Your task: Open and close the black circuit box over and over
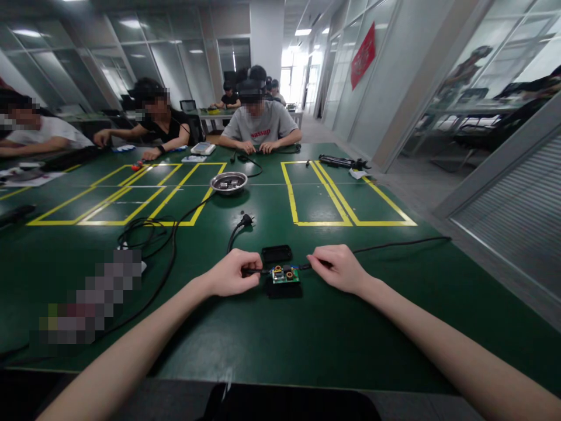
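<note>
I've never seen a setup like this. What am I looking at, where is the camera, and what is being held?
There is no robot here, just a person's two bare hands. The one picture comes from a camera worn on that person's head, looking forward and down.

The left hand grips a black cable at one end of a small green circuit board. The right hand grips another cord at the opposite end.

Just beyond the board lies a shallow black casing piece. Farther out on the green table are a power plug, a metal bowl with small parts in it, and yellow tape outlines. Across the table sits another person.
</note>
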Available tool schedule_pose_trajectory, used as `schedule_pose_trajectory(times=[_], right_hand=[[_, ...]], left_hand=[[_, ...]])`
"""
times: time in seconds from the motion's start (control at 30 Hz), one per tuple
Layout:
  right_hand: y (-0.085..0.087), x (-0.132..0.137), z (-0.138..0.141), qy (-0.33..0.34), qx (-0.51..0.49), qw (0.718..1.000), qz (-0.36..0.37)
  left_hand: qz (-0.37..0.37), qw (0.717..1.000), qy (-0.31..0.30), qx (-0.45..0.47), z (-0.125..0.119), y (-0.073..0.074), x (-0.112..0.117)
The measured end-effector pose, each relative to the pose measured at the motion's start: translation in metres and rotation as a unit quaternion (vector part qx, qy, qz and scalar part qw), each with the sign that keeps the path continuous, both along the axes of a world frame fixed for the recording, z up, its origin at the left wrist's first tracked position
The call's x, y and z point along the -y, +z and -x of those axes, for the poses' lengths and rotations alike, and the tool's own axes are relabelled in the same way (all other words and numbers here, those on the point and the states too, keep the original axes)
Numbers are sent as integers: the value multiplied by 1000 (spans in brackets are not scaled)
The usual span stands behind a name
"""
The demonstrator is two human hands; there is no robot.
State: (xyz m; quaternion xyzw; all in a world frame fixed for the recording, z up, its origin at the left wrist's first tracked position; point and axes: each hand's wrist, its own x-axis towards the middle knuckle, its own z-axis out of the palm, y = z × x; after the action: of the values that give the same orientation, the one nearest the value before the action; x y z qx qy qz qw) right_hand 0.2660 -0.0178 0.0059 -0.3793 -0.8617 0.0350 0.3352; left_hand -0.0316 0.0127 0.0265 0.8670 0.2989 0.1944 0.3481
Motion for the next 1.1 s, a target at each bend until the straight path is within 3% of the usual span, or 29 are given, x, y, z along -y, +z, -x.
schedule_pose_trajectory(times=[0.47,0.63,0.87,1.1], right_hand=[[2,7,4,42,52,998,-7],[1,7,5,43,61,997,-7],[2,6,6,27,92,994,52],[6,6,7,40,122,991,44]], left_hand=[[40,998,-36,-38,1,1,10],[6,997,-34,-64,2,0,9],[-42,994,-28,-93,2,1,9],[-120,986,-19,-113,4,3,9]])
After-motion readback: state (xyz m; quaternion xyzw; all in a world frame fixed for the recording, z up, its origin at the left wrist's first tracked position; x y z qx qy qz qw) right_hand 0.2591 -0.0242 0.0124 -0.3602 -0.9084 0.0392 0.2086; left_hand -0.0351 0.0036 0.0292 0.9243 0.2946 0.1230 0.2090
